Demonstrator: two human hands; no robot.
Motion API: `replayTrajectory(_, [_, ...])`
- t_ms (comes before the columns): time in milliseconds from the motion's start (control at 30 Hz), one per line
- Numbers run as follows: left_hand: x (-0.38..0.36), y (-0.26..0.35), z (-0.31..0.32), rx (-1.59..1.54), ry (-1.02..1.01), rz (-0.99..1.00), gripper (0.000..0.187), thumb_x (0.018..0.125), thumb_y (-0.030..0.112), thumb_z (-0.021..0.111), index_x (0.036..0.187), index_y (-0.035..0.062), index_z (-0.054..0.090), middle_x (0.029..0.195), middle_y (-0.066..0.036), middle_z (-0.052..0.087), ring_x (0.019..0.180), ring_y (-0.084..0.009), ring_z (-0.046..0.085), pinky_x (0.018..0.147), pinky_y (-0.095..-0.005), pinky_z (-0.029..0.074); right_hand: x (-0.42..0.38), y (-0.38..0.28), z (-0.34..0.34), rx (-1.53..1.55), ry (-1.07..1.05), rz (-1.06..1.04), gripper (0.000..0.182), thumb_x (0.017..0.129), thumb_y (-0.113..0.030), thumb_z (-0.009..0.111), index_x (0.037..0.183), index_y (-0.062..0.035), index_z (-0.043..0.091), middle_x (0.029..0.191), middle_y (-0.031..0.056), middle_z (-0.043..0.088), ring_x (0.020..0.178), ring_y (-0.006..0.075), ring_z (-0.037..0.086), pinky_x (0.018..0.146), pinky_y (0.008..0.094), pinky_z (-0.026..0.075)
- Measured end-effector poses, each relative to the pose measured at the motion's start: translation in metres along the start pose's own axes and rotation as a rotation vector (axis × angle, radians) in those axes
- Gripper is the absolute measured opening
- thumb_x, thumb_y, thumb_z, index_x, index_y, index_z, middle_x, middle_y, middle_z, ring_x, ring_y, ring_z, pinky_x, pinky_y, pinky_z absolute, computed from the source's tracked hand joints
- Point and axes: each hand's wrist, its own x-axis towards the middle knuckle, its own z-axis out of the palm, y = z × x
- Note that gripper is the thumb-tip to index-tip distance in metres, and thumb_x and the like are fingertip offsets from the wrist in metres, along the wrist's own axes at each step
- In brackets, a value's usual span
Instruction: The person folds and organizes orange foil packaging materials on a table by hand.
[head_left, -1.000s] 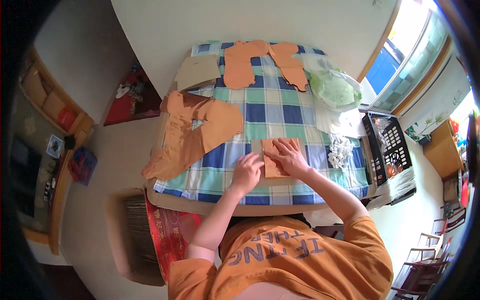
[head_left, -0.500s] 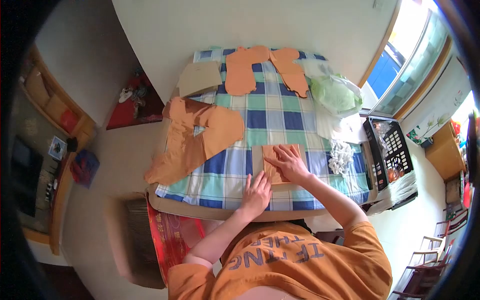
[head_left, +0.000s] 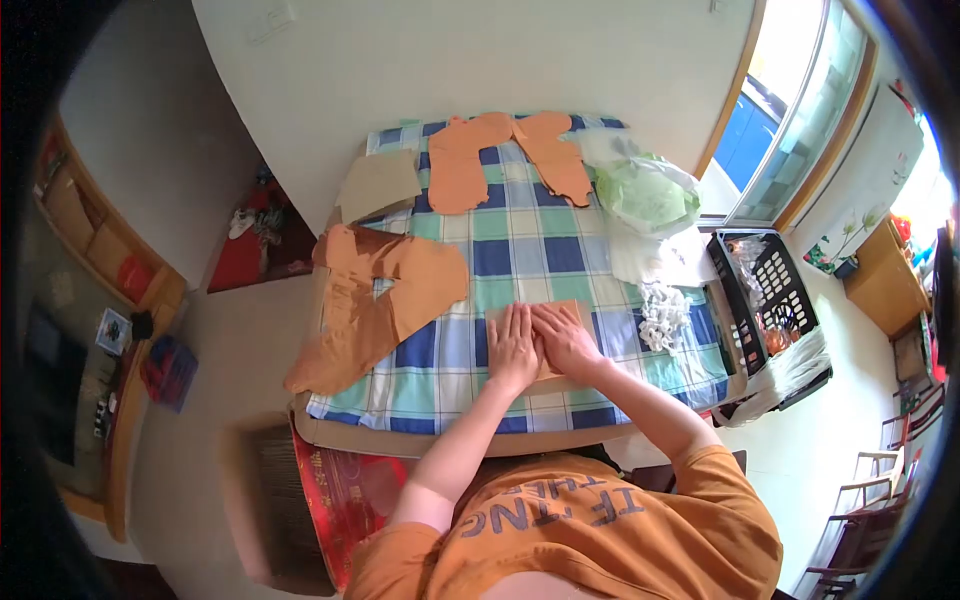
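Note:
My left hand lies flat over the left part of a small tan-orange folded piece near the front edge of the checked cloth. Touching it, my right hand rests palm down on the same piece, fingers pointing forward and left. Both hands hide most of the piece. A large crinkled orange-brown sheet is spread to the left. Further back are orange cut shapes and, beside them, another orange shape. A beige board sits at the back left.
On the right side of the cloth are a green-white plastic bag and a white tangled bundle. Beyond the right edge stands a black basket with items inside. An open cardboard box is on the floor at the front left.
My left hand has moved forward onto the folded piece, next to my right hand, which has shifted slightly. The camera view has also shifted a little.

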Motion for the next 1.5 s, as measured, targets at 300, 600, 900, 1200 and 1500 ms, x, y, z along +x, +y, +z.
replayTrajectory(300, [-0.006, -0.003, -0.012, 0.08, -0.039, -0.029, 0.077, 0.093, 0.048, 0.046, 0.148, 0.0013, 0.022, 0.155, -0.016, 0.02, 0.145, -0.0281, 0.016, 0.112, -0.0615, 0.008, -0.011, 0.022, -0.001, -0.12, -0.033, 0.354, 0.056, 0.096, -0.035, 0.044, 0.143, -0.0063, 0.036, 0.151, 0.013, 0.032, 0.142, 0.0267, 0.025, 0.115, 0.0489, 0.017])
replayTrajectory(600, [-0.01, -0.006, -0.006, 0.106, -0.025, -0.019, 0.079, 0.092, 0.052, 0.045, 0.148, 0.0019, 0.021, 0.155, -0.017, 0.02, 0.145, -0.0291, 0.015, 0.112, -0.0618, 0.007, -0.026, 0.045, 0.009, -0.077, 0.275, 0.415, 0.042, 0.092, -0.025, 0.052, 0.13, -0.0072, 0.051, 0.135, 0.0128, 0.05, 0.131, 0.0285, 0.041, 0.11, 0.0489, 0.028])
replayTrajectory(900, [-0.008, -0.008, -0.011, 0.103, -0.099, -0.024, 0.078, 0.093, 0.054, 0.042, 0.149, 0.0036, 0.02, 0.156, -0.016, 0.018, 0.146, -0.029, 0.013, 0.112, -0.0621, 0.005, -0.029, 0.04, -0.002, -0.141, 0.38, 0.709, 0.021, 0.078, -0.023, 0.067, 0.094, -0.0094, 0.062, 0.098, 0.0089, 0.062, 0.099, 0.0296, 0.056, 0.082, 0.0425, 0.043])
replayTrajectory(1200, [-0.009, -0.011, -0.014, 0.088, -0.079, -0.008, 0.078, 0.092, 0.054, 0.042, 0.149, 0.0043, 0.021, 0.156, -0.016, 0.018, 0.146, -0.0284, 0.014, 0.112, -0.0622, 0.004, -0.017, 0.059, -0.001, -0.021, 0.338, 0.732, 0.015, 0.079, -0.021, 0.067, 0.083, -0.0072, 0.063, 0.09, 0.0114, 0.065, 0.093, 0.0314, 0.06, 0.081, 0.0425, 0.045])
replayTrajectory(1500, [-0.008, -0.011, -0.017, 0.08, -0.09, -0.017, 0.08, 0.092, 0.056, 0.043, 0.149, 0.0042, 0.021, 0.156, -0.016, 0.018, 0.146, -0.0272, 0.014, 0.112, -0.062, 0.003, -0.039, 0.043, -0.027, 0.19, 0.138, 0.782, 0.021, 0.081, -0.022, 0.062, 0.083, -0.0012, 0.06, 0.081, 0.0198, 0.065, 0.08, 0.0369, 0.064, 0.072, 0.0434, 0.049])
